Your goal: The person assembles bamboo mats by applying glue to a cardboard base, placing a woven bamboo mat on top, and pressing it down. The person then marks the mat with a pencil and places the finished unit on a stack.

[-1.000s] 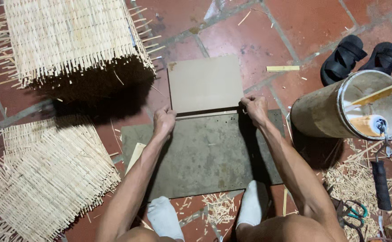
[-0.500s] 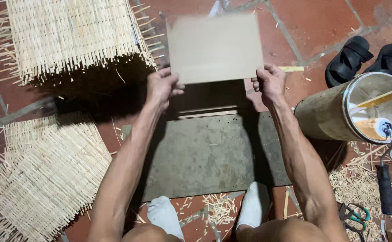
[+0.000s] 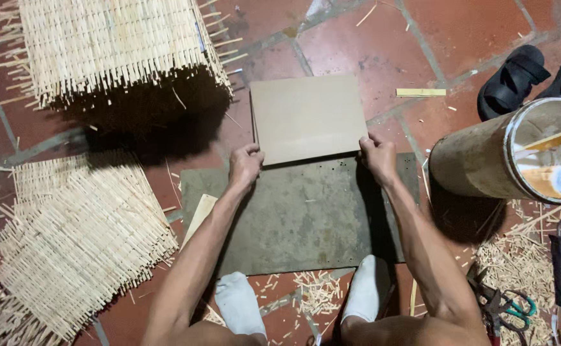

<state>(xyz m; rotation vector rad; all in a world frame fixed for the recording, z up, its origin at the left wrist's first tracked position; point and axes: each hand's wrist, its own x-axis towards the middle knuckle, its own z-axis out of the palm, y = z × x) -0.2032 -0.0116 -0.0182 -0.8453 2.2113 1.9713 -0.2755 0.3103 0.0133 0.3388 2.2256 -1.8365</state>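
**At centre frame: both hands gripping a flat board over a floor mat**

At the centre of the frame, a tan rectangular board was held by its near edge, lying flat or nearly so above the far edge of a grey-green mat spread on the red tile floor. The left hand was clenched on the board's near left corner, thumb on top; the right hand was clenched on the near right corner in the same way. Each grip was closed on the board and on nothing else. Two feet in white socks rested at the near edge of the mat, lower centre.

At upper left sat a large woven cane panel with loose strip ends; a second woven piece lay at lower left, well apart from the board. A thin wooden slat lay at the mat's left edge. At right stood a tilted cylindrical container, with black sandals beyond it, scissors at lower right, and cane offcuts scattered on the floor.

Handling note: with a thin, wide board, a symmetrical hold at both corners appeared the sound choice; keeping the two hands level and moving them together would likely prevent twisting, and keeping the far edge clear of the cane panel's protruding strips would avoid a snag.
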